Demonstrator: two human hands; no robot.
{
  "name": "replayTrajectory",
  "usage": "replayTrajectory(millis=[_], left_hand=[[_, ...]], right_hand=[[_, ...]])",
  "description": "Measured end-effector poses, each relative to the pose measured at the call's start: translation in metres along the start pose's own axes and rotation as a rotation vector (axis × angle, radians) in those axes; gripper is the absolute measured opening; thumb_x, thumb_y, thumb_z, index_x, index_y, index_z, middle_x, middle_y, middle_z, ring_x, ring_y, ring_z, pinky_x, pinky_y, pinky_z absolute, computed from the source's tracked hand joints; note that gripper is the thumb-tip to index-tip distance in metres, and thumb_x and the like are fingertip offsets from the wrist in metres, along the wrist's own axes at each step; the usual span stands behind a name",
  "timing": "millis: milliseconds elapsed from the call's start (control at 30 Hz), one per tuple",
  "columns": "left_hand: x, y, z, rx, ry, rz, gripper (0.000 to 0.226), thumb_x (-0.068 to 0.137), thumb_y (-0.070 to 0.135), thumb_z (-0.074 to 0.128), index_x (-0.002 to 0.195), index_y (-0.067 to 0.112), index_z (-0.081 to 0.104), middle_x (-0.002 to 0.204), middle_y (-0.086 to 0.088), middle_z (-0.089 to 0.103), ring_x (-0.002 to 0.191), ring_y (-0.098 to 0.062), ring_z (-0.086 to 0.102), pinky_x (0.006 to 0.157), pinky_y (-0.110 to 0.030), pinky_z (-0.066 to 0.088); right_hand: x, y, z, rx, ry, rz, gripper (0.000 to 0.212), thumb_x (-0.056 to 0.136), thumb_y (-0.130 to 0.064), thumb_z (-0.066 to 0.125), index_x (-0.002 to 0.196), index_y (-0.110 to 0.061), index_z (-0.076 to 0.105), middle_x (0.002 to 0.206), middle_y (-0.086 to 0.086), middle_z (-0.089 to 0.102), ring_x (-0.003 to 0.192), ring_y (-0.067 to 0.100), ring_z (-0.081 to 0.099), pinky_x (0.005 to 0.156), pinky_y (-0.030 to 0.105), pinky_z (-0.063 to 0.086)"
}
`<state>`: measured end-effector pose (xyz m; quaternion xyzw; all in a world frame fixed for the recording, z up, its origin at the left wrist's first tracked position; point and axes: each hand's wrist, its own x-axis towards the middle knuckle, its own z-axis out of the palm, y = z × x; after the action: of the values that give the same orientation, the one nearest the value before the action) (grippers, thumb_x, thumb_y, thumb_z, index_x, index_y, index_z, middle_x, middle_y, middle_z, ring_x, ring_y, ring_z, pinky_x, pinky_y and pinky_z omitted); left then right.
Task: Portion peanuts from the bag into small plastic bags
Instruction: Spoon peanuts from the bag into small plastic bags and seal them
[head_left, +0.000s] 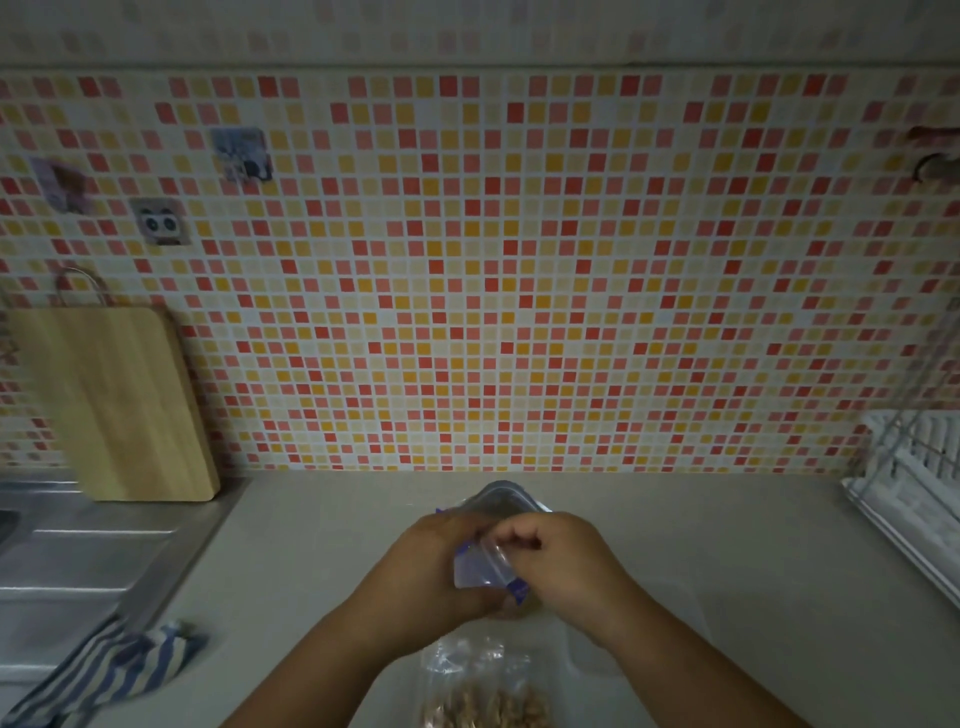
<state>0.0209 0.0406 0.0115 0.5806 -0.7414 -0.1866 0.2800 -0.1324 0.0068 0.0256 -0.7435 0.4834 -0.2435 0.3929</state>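
Note:
My left hand and my right hand meet above the counter, both closed on a small clear plastic bag with a blue zip strip. Its top edge is pinched between the fingers of both hands. Behind the hands lies more clear plastic with blue trim, partly hidden. The large clear bag of peanuts lies on the counter below my wrists, its lower part cut off by the frame.
A beige counter runs to a mosaic-tiled wall. A wooden cutting board leans at the left above a steel sink. A striped cloth lies at the near left. A white dish rack stands at the right.

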Motion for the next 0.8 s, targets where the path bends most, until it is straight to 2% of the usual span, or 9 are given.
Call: replayTrajectory(millis=[100, 200, 267, 333, 433, 500, 600, 700, 800], left_hand=[[0.004, -0.007, -0.002, -0.015, 0.028, 0.0, 0.047, 0.071, 0.04, 0.075, 0.114, 0.042, 0.058, 0.101, 0.03, 0.059, 0.095, 0.004, 0.053, 0.08, -0.007, 0.039], [0.009, -0.022, -0.002, -0.038, 0.044, -0.038, 0.043, 0.072, 0.042, 0.073, 0.113, 0.041, 0.059, 0.111, 0.022, 0.063, 0.1, 0.003, 0.055, 0.083, -0.009, 0.04], [0.012, -0.03, -0.001, -0.025, 0.03, -0.057, 0.044, 0.075, 0.042, 0.072, 0.116, 0.041, 0.055, 0.112, 0.024, 0.059, 0.101, 0.004, 0.052, 0.083, -0.006, 0.036], [0.016, -0.036, 0.001, -0.017, 0.02, -0.063, 0.041, 0.078, 0.039, 0.069, 0.116, 0.041, 0.053, 0.111, 0.025, 0.057, 0.1, 0.004, 0.051, 0.082, -0.006, 0.035], [0.026, -0.042, 0.002, 0.032, 0.0, -0.055, 0.037, 0.083, 0.042, 0.061, 0.118, 0.037, 0.05, 0.115, 0.018, 0.059, 0.105, -0.005, 0.05, 0.09, -0.021, 0.043], [0.031, -0.043, 0.0, 0.1, -0.023, -0.071, 0.033, 0.087, 0.042, 0.055, 0.119, 0.036, 0.048, 0.117, 0.014, 0.059, 0.106, -0.01, 0.048, 0.09, -0.029, 0.043], [0.036, -0.043, -0.001, 0.223, -0.037, -0.065, 0.032, 0.09, 0.043, 0.05, 0.12, 0.035, 0.044, 0.118, 0.013, 0.061, 0.1, -0.011, 0.046, 0.082, -0.027, 0.042], [0.039, -0.045, -0.003, 0.267, -0.046, -0.065, 0.033, 0.09, 0.047, 0.046, 0.121, 0.034, 0.044, 0.119, 0.012, 0.062, 0.1, -0.014, 0.052, 0.081, -0.029, 0.046], [0.041, -0.047, -0.003, 0.203, -0.112, -0.114, 0.034, 0.09, 0.049, 0.046, 0.119, 0.032, 0.044, 0.12, 0.009, 0.063, 0.103, -0.014, 0.058, 0.086, -0.034, 0.051]], right_hand=[[0.005, -0.005, -0.006, -0.009, -0.012, -0.01, 0.023, 0.09, -0.014, 0.055, 0.094, -0.027, 0.074, 0.091, -0.008, 0.069, 0.088, 0.005, 0.064, 0.079, 0.012, 0.047], [0.02, -0.002, -0.017, -0.079, 0.13, -0.021, 0.027, 0.09, -0.012, 0.053, 0.086, -0.033, 0.069, 0.094, -0.011, 0.065, 0.087, 0.002, 0.059, 0.073, 0.008, 0.043], [0.036, 0.004, -0.021, -0.51, 0.119, -0.072, 0.023, 0.092, -0.019, 0.05, 0.103, -0.027, 0.069, 0.107, -0.005, 0.061, 0.098, 0.012, 0.056, 0.082, 0.019, 0.045], [0.05, 0.009, -0.016, -0.969, -0.089, -0.068, 0.027, 0.092, -0.019, 0.049, 0.115, -0.019, 0.064, 0.11, 0.003, 0.06, 0.105, 0.021, 0.051, 0.087, 0.03, 0.044], [0.062, 0.01, -0.005, -1.304, -0.282, -0.029, 0.026, 0.091, -0.016, 0.051, 0.115, -0.013, 0.061, 0.115, 0.006, 0.058, 0.111, 0.025, 0.047, 0.091, 0.033, 0.037], [0.068, 0.009, -0.001, -1.384, -0.304, -0.036, 0.029, 0.091, -0.02, 0.054, 0.119, -0.013, 0.058, 0.121, 0.007, 0.056, 0.115, 0.025, 0.046, 0.096, 0.033, 0.035], [0.073, 0.005, -0.001, -1.413, -0.279, -0.085, 0.03, 0.091, -0.024, 0.056, 0.119, -0.014, 0.058, 0.122, 0.007, 0.056, 0.118, 0.026, 0.045, 0.099, 0.034, 0.035], [0.071, 0.004, -0.01, -1.279, -0.115, -0.16, 0.025, 0.09, -0.02, 0.053, 0.114, -0.016, 0.06, 0.119, 0.008, 0.057, 0.117, 0.028, 0.047, 0.098, 0.038, 0.035], [0.068, -0.002, -0.022, -1.203, -0.09, -0.134, 0.029, 0.088, -0.017, 0.054, 0.117, -0.015, 0.056, 0.114, 0.008, 0.061, 0.109, 0.029, 0.052, 0.09, 0.036, 0.038]])
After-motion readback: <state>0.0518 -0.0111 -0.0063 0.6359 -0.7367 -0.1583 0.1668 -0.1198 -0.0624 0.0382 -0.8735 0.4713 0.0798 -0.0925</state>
